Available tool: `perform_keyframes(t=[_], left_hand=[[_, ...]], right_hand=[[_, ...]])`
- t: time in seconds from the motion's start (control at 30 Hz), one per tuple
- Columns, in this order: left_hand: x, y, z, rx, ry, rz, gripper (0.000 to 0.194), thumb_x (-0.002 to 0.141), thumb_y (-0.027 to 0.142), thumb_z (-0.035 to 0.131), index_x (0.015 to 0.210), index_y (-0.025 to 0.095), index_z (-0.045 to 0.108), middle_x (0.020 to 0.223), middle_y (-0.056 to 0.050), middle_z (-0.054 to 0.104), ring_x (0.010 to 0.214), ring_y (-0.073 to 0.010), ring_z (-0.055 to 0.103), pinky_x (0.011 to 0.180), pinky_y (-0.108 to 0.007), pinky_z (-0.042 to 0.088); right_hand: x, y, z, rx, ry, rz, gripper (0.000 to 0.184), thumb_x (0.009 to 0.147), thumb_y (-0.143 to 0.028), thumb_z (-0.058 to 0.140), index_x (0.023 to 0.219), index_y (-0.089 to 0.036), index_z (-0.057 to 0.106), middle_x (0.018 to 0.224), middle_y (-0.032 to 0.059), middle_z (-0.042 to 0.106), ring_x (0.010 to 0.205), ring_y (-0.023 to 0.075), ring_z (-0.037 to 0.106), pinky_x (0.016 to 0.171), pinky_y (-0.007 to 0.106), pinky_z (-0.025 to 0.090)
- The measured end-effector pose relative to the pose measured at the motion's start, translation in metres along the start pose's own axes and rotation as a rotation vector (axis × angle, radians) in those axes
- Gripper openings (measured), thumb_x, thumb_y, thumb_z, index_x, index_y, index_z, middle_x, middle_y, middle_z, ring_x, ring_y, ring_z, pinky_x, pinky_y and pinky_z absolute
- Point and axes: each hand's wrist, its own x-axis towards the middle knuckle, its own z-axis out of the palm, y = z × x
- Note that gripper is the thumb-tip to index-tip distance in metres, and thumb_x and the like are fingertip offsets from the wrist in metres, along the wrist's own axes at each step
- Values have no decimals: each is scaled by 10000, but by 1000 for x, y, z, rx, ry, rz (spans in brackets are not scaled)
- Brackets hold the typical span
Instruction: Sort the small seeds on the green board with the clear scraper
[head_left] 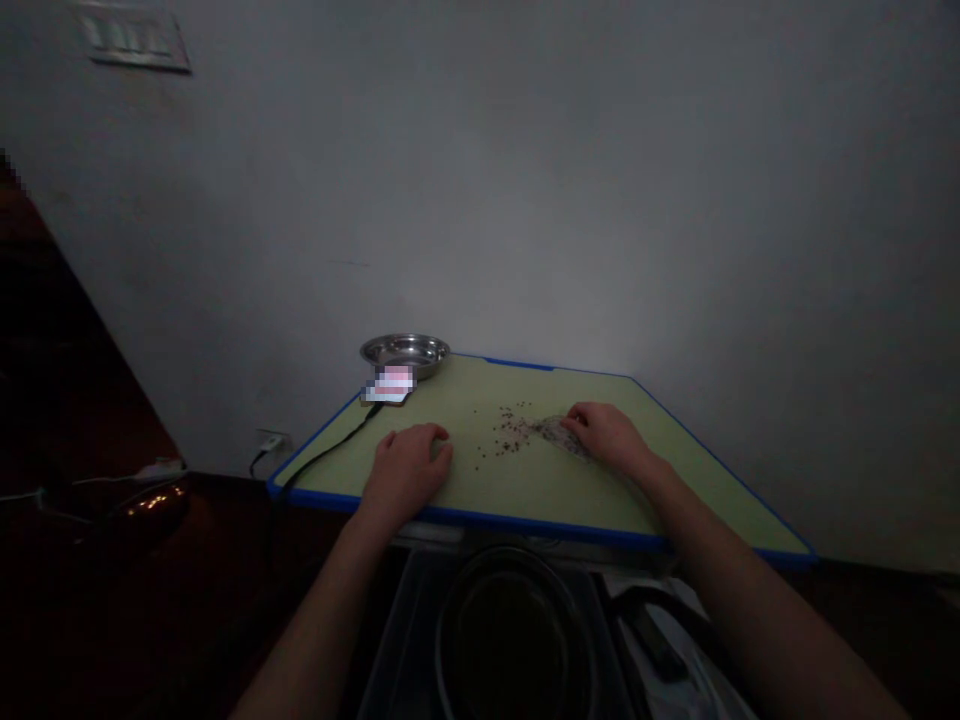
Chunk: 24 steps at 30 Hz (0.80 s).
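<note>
My right hand (604, 432) pinches a clear plastic bag (556, 430) that lies on its side with small dark pieces, like beans, inside. From the bag's mouth a loose scatter of dark red beans (514, 434) spreads leftward over the pale yellow-green tabletop (465, 400). To the left of the beans, my left hand (406, 468) rests palm down near the front edge. Its fingers are loosely curled, with a gap between thumb and forefinger; nothing shows in it, though the palm is hidden.
A shiny metal bowl (406, 352) stands at the table's back left corner, against the wall. In front of it lies a blurred-out device (390, 385) with a black cable (330, 445) running off the table. Below the near edge sits a dark round pan-like object (514, 640).
</note>
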Motion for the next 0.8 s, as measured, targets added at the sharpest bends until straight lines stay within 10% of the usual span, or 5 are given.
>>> perform_keyframes(t=[0.33, 0.47, 0.8], left_hand=[[-3, 2, 2, -27, 43, -16, 238, 830, 289, 455, 994, 193, 598, 1091, -67, 664, 1078, -226, 560, 1014, -452, 280], [-5, 1, 1, -27, 58, -10, 228, 836, 281, 448, 983, 192, 598, 1082, -67, 668, 1068, -220, 566, 1013, -449, 277], [-6, 3, 0, -32, 47, -26, 231, 828, 272, 459, 992, 194, 602, 1088, -60, 666, 1074, -218, 560, 1037, -446, 257]], right_hand=[[54, 16, -19, 149, -167, 176, 236, 914, -308, 491, 938, -125, 638, 849, 57, 671, 707, 151, 621, 645, 280, 482], [79, 14, -3, 205, -253, 295, 324, 898, -317, 550, 1181, -160, 540, 1165, 85, 573, 958, 203, 598, 793, 411, 513], [108, 15, 33, 118, -231, 376, 306, 900, -311, 545, 1172, -170, 554, 1189, 93, 566, 980, 207, 589, 816, 403, 503]])
